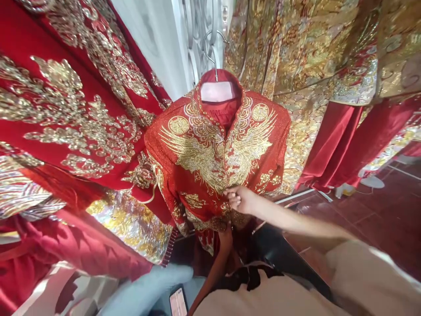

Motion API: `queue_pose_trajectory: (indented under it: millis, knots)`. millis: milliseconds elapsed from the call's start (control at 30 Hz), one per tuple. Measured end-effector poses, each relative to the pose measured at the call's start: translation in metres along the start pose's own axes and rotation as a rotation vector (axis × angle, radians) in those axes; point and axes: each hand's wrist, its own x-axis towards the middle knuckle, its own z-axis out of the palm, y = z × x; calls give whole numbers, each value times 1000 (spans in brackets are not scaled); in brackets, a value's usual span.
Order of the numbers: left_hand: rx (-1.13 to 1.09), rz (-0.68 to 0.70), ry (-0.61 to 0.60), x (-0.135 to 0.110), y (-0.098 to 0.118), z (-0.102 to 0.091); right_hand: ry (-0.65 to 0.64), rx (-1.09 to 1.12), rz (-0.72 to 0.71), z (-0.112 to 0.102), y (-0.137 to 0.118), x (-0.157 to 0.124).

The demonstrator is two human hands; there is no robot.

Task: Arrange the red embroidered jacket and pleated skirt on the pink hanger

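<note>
A red jacket with gold embroidered wings and two round gold emblems hangs in front of me, its collar around a metal-hooked hanger. My right hand is closed in a pinch at the jacket's front opening, just below the embroidered wings. Lower down, my left hand grips the bottom hem near the middle, its thumb over the fabric and the other fingers mostly hidden behind it. Above my right hand the front edges meet along the centre line.
Red garments with silver-gold beading hang close at the left. Gold patterned garments hang at the right and behind. White chain-like loops run above the hanger. A phone shows at the bottom, over the dark-red tiled floor.
</note>
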Motion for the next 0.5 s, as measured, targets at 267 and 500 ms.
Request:
queue_pose_trajectory:
  millis: [267,500]
  knots:
    - [-25,1,57,12,8,-9,-250,-237,-476,45,-98,-77]
    - [-66,-94,9,22,6,-16,-148,-734,-956,15,-53,-77]
